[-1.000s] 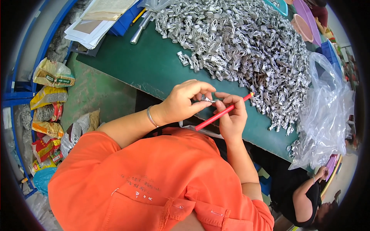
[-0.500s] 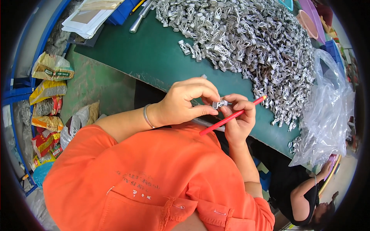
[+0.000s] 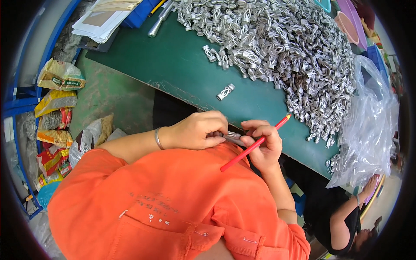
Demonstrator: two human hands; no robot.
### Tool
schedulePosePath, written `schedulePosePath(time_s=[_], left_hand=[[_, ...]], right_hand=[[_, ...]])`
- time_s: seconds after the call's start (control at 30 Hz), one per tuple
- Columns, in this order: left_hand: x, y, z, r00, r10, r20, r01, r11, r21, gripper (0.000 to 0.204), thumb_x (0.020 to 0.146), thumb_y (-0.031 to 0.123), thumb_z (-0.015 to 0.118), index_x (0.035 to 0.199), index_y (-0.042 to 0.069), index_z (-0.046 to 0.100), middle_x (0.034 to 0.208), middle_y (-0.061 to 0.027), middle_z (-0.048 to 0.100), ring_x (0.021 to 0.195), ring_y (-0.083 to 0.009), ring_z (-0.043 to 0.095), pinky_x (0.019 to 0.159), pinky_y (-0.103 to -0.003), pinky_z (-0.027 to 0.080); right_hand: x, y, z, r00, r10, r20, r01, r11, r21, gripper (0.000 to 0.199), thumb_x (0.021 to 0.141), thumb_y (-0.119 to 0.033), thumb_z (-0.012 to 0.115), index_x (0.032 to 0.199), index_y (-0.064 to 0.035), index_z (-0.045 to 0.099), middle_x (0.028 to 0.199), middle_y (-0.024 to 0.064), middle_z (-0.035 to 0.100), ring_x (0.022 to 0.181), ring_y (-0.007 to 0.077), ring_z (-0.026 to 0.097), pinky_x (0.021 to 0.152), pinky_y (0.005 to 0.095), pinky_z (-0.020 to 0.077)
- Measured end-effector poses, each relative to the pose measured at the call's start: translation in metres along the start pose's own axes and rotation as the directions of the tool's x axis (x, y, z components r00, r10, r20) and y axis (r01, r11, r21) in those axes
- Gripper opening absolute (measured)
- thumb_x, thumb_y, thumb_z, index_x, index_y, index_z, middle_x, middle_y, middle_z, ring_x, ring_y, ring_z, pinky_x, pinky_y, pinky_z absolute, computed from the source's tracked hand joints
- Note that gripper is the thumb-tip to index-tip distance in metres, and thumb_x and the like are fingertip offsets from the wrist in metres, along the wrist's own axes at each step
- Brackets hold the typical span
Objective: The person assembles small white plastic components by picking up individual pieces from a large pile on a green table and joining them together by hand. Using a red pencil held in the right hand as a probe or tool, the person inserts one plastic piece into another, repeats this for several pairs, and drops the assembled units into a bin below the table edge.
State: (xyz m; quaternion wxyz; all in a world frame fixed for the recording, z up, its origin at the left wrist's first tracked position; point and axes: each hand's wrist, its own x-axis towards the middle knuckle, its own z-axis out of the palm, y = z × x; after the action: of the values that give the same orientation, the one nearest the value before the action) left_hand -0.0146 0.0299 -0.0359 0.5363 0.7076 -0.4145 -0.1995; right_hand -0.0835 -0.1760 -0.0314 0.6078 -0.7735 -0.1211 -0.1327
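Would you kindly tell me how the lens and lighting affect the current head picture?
Head view: black corners, and the blue rack bows near the rim; head view: white glare streaks the clear bag; head view: the held piece is partly hidden, its detail unclear.

Papers (image 3: 93, 27) beside a blue bin (image 3: 131, 19) at upper left, sacks (image 3: 53, 104) by a blue rack (image 3: 19, 106), green floor (image 3: 115, 93), clear bag (image 3: 368, 134) at right, pink bowl (image 3: 345, 30) near a purple tub (image 3: 352, 21), co-worker (image 3: 339, 223) in black at lower right.
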Motion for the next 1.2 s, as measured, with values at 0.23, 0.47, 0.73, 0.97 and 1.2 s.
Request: schedulePosePath(time_s=[0.23,0.47,0.73,0.97,1.2], left_hand=[[0.028,-0.008,-0.010,0.915,0.132,-0.382,0.092,0.854,0.513,0.023,0.072,-0.002,0.067,0.093,-0.001,0.057,0.092,-0.0119,0.053,0.069,-0.0234,0.058,0.060,-0.030,0.048],[0.035,0.004,-0.010,0.851,-0.512,-0.113,0.359,0.725,-0.588,0.012,0.089,0.006,0.055,0.095,-0.002,0.061,0.077,-0.0053,0.062,0.065,-0.0090,0.060,0.058,-0.023,0.051],[0.031,0.013,-0.007,0.915,-0.370,-0.163,0.215,0.786,-0.579,0.011,0.085,0.002,0.059,0.096,-0.003,0.060,0.088,-0.0088,0.062,0.073,-0.0115,0.061,0.063,-0.023,0.052],[0.031,0.019,-0.013,0.953,0.160,-0.259,-0.164,0.986,0.006,0.019,0.069,0.000,0.073,0.085,0.000,0.063,0.090,-0.0122,0.063,0.077,-0.0214,0.061,0.066,-0.030,0.050],[0.002,0.003,-0.006,0.998,-0.038,0.047,0.040,0.998,-0.053,0.012,0.072,0.001,0.070,0.082,0.001,0.063,0.086,-0.0103,0.061,0.072,-0.0181,0.061,0.061,-0.027,0.050]], right_hand=[[0.001,0.006,0.003,0.979,0.083,-0.184,-0.082,0.997,0.011,0.023,0.075,0.008,0.066,0.082,-0.0018,0.046,0.089,0.0155,0.064,0.076,0.0191,0.062,0.067,0.0284,0.0504],[0.011,0.011,0.007,0.966,0.113,-0.232,-0.116,0.993,0.002,0.017,0.080,0.010,0.058,0.087,-0.0006,0.047,0.100,0.0180,0.062,0.080,0.0173,0.062,0.069,0.0246,0.0496],[0.012,0.001,0.006,0.906,0.417,-0.072,-0.293,0.742,0.603,0.017,0.084,0.007,0.056,0.089,-0.0030,0.043,0.092,0.0166,0.061,0.072,0.0132,0.061,0.063,0.0223,0.0505],[0.006,0.008,0.009,0.972,0.088,-0.217,-0.019,0.952,0.304,0.032,0.072,0.015,0.064,0.086,-0.0038,0.042,0.097,0.0166,0.057,0.072,0.0123,0.057,0.063,0.0243,0.0492],[-0.001,0.006,-0.006,0.997,0.032,-0.069,-0.018,0.980,0.200,0.023,0.074,0.008,0.067,0.079,-0.0021,0.047,0.082,0.0159,0.063,0.067,0.0147,0.059,0.058,0.0249,0.0480]])
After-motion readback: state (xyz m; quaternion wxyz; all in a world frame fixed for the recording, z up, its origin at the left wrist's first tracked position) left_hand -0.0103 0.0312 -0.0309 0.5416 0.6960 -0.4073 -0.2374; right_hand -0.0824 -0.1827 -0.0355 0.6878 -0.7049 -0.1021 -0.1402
